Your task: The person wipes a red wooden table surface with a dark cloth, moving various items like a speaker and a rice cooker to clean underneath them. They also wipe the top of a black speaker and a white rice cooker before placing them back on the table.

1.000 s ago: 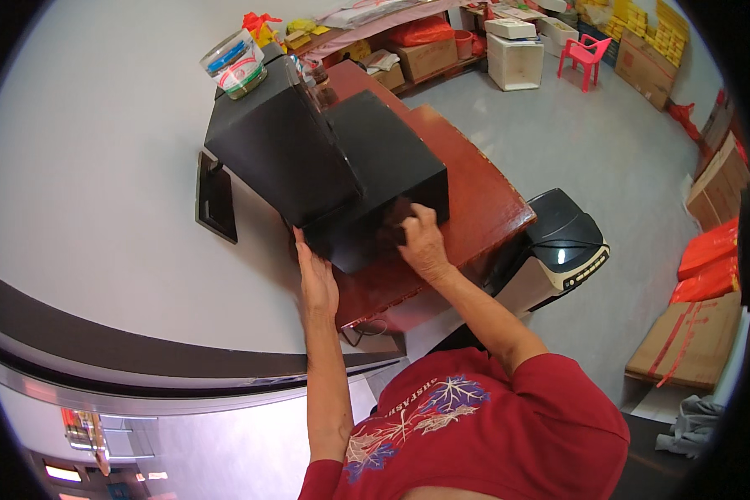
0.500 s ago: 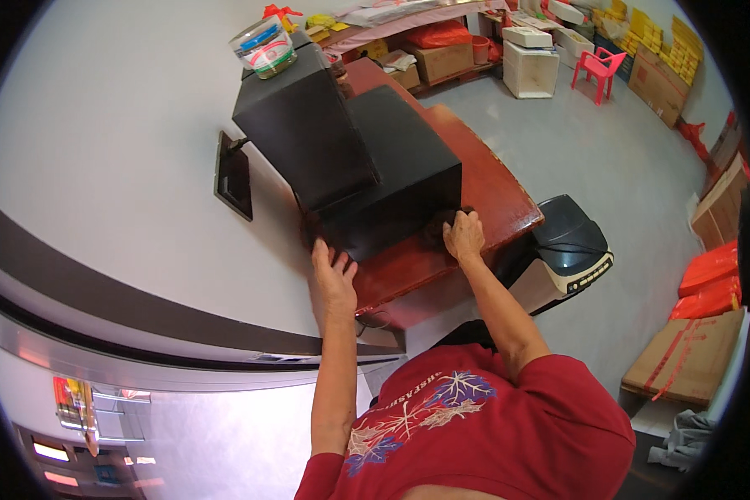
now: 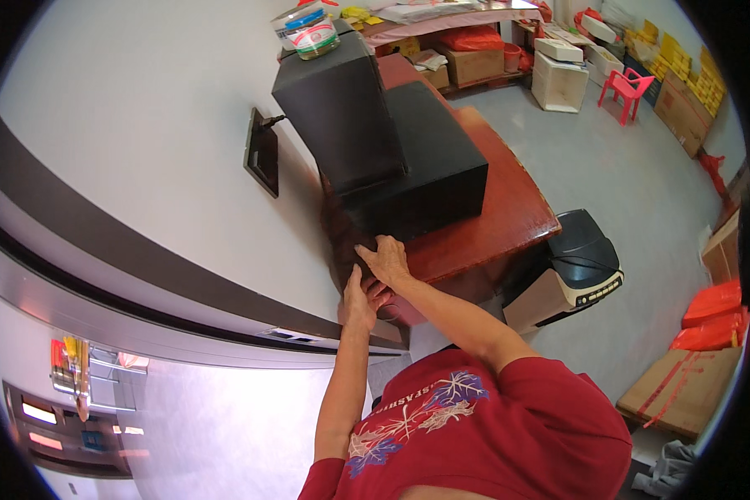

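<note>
My right hand (image 3: 385, 260) is at the front left corner of a reddish-brown table (image 3: 508, 208), one finger stretched toward the wall. I see nothing held in it. Just below and beside it, my left hand (image 3: 361, 302) points upward with its fingers apart. A dark brown patch lies by the fingertips, too dim to make out. Beyond the hands a large black box (image 3: 442, 158) sits on the table. A taller black box (image 3: 342, 117) stands by it on the wall side, with a clear blue-lidded jar (image 3: 312, 35) on top.
A thin black panel (image 3: 262, 150) sticks out from the wall on the left. Right of the table stands a black and beige machine (image 3: 583, 258) with a row of buttons. Farther off are a pink chair (image 3: 625, 90), a white foam box (image 3: 558, 83) and cardboard boxes (image 3: 683, 387).
My right hand has moved left from the table's front middle to the left corner, beside my left hand. My left hand has dropped slightly lower. The view has shifted a little.
</note>
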